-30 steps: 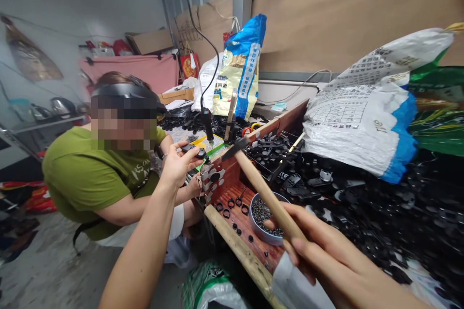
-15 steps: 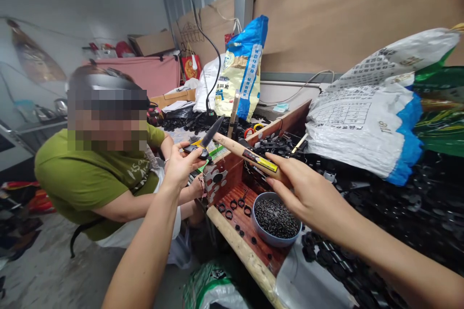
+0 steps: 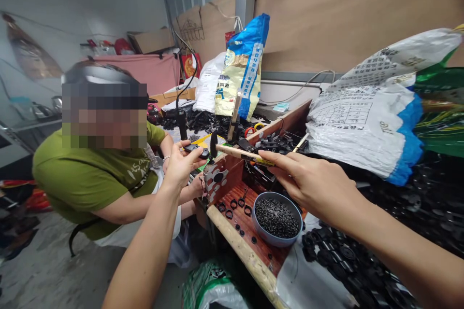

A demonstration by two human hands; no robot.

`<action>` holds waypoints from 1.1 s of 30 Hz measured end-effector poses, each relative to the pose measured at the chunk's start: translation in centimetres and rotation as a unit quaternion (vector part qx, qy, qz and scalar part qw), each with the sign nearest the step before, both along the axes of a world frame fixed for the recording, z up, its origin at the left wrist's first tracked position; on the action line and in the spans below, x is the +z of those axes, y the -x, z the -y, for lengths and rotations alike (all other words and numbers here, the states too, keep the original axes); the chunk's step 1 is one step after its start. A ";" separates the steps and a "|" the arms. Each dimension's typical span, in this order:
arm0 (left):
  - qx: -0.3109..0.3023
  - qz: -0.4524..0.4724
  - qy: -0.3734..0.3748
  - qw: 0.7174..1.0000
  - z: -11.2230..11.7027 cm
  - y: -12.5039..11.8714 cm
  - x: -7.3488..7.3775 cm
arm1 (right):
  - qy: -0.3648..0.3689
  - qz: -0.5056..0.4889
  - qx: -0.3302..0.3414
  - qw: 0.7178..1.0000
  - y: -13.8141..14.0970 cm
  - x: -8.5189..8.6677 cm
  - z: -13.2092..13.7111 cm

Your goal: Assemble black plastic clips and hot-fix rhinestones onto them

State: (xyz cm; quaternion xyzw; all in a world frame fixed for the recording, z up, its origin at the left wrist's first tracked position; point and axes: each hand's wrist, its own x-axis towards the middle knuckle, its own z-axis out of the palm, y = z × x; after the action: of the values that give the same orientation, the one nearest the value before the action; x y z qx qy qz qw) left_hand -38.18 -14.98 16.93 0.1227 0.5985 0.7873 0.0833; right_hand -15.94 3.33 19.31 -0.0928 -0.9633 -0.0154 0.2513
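Observation:
My left hand [image 3: 180,164] pinches a black plastic part [image 3: 197,150] between thumb and fingers, above the corner of the wooden tray. My right hand [image 3: 308,176] is closed round the wooden handle of a hammer [image 3: 237,152]. The dark hammer head is at the part's right end; whether they touch I cannot tell. Below my right hand, a blue-grey bowl [image 3: 278,242] full of small black pieces sits in the reddish wooden tray [image 3: 232,246]. Several black rings [image 3: 229,214] and small caps lie left of the bowl.
A co-worker in a green shirt [image 3: 83,174] sits close on the left, hands near the tray's corner. Black parts [image 3: 348,265] are heaped at right, under a white woven sack [image 3: 358,116]. A blue-yellow bag [image 3: 241,67] stands behind; a black cable [image 3: 195,65] hangs by it.
The hammer head has dropped and turned more upright beside the black part, with my right hand tilting along. My left hand stays nearly still. The hanging cable's lower end has shifted left.

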 end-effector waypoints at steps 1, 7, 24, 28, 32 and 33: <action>0.001 -0.001 -0.001 1.000 0.0 0.0 0.0 | 0.002 -0.009 -0.003 1.000 0.0 0.0 0.0; 0.002 -0.001 -0.003 1.000 -0.1 -0.1 0.0 | -0.031 -0.023 0.000 0.999 -0.2 -0.2 0.2; 0.024 -0.055 -0.091 0.994 1.4 -1.1 0.7 | 0.562 0.121 0.109 0.811 -4.0 -4.2 2.2; -0.106 -0.003 -0.114 0.988 2.5 -4.4 0.6 | 0.853 0.112 0.045 0.508 -5.7 -9.2 6.1; -0.232 0.114 -0.113 0.959 1.2 -8.8 -1.9 | 0.901 0.023 0.034 0.431 -1.8 -12.2 9.5; -0.256 0.139 -0.112 0.950 0.7 -9.8 -2.7 | 0.908 -0.016 0.021 0.418 -0.2 -12.6 10.0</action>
State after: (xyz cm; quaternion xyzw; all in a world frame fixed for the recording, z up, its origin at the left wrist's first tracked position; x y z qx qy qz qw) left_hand -28.43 -15.71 14.27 0.1699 0.4378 0.8106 0.3499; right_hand -15.74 -6.67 6.75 -0.2474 -0.4147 0.8749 0.0361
